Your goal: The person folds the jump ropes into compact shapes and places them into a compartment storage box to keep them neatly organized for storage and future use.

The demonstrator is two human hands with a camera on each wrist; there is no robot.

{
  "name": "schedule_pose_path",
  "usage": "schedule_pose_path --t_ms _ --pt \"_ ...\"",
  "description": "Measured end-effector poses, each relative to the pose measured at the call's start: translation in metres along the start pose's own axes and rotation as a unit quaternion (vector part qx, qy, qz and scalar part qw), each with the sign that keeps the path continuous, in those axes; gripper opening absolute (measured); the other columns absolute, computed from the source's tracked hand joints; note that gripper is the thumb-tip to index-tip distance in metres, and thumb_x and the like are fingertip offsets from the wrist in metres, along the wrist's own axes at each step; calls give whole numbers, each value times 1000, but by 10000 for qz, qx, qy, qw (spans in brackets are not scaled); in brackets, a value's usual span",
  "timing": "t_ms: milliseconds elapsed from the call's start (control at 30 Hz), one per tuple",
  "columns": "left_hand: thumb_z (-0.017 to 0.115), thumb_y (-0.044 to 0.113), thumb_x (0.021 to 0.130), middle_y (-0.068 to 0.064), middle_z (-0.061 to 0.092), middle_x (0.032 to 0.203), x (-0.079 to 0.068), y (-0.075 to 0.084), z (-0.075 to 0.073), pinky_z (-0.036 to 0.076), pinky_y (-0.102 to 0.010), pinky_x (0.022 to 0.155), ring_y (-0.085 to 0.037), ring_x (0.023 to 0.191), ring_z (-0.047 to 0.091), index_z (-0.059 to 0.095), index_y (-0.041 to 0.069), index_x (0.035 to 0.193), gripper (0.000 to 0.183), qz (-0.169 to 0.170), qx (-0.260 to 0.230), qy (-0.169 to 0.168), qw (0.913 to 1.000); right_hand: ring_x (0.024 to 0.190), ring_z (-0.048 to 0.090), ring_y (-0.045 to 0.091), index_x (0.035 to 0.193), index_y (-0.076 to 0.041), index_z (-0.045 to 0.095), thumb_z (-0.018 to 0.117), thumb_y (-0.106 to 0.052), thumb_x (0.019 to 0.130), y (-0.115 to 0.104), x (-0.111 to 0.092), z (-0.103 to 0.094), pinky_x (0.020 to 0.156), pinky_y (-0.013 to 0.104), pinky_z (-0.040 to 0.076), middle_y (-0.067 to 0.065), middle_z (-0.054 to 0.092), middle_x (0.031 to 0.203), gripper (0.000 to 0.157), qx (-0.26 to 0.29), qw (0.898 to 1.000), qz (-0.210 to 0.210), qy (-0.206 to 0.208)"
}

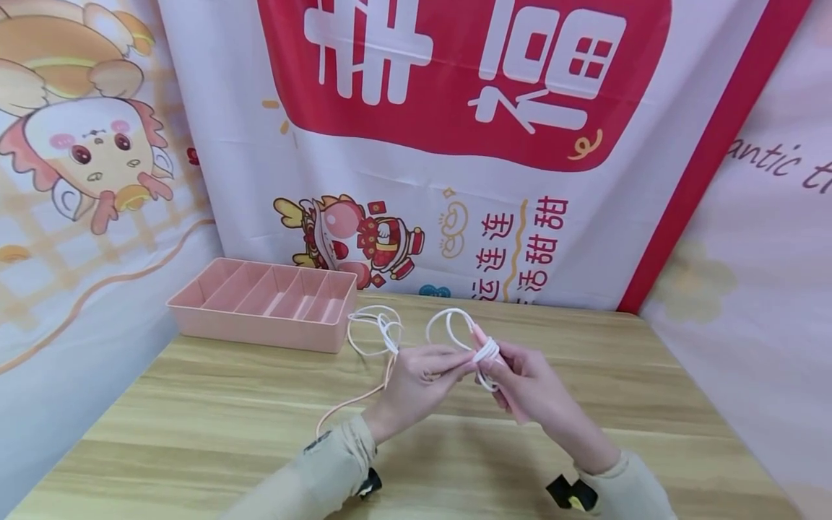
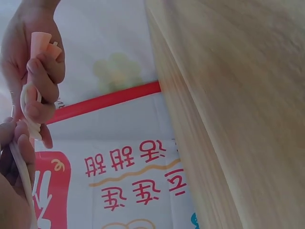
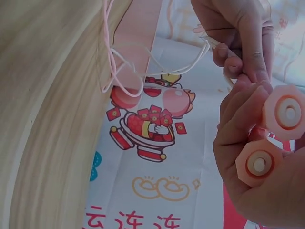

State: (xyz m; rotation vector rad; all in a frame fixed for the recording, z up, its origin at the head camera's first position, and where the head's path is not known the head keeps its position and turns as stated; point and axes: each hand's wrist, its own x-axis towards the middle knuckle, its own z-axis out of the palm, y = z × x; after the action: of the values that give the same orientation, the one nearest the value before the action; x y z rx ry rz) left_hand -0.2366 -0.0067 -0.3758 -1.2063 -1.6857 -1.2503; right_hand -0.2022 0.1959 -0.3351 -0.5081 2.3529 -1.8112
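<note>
My right hand (image 1: 529,379) grips the two pink handles (image 3: 259,164) of a jump rope side by side. Their eight-sided ends, each with a white knob inside, show in the right wrist view. White cord (image 1: 486,352) is wound in several turns around the handles near the fingers. Close against these turns, my left hand (image 1: 419,379) pinches a length of the cord, which runs through its fingers in the left wrist view. Loose loops (image 1: 377,328) of cord trail beyond the left hand, and a pinkish stretch of cord (image 1: 351,401) hangs down past its wrist.
A pink bin (image 1: 260,328) split into several compartments stands at the back left of the wooden table (image 1: 617,404). A white and red printed cloth (image 1: 416,173) hangs behind the table, with more printed cloth on both sides.
</note>
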Motion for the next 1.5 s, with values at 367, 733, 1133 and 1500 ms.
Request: schedule_pose_path --t_ms 367,733,1133,1500 --pt "79 -3 80 -5 73 89 2 1 -4 52 -14 67 -8 76 67 76 0 102 23 310 90 28 9995 57 51 17 124 -2 60 60 -26 100 -2 -1 -7 44 22 42 23 55 81 34 513 9983 7 -293" --pt "78 -4 80 -4 73 89 -2 6 3 51 -13 65 -7 74 65 74 -1 105 25 263 -49 12 9996 54 48 15 118 3 60 58 -31 101 0 -1 -3 43 21 40 18 57 82 38 837 9961 147 -235" --pt "79 -5 79 -9 73 98 -1 4 3 53 -19 78 -14 89 70 73 -3 107 28 632 284 30 9976 49 44 12 111 4 63 63 -34 98 -3 -1 3 39 20 34 17 57 78 40 680 9964 216 463" --pt "78 -4 80 -9 73 100 0 4 4 53 -21 80 -15 90 69 73 -2 106 27 785 404 68 9961 49 45 12 113 5 63 63 -30 98 -4 -2 3 40 20 36 13 60 77 38 824 9936 323 709"
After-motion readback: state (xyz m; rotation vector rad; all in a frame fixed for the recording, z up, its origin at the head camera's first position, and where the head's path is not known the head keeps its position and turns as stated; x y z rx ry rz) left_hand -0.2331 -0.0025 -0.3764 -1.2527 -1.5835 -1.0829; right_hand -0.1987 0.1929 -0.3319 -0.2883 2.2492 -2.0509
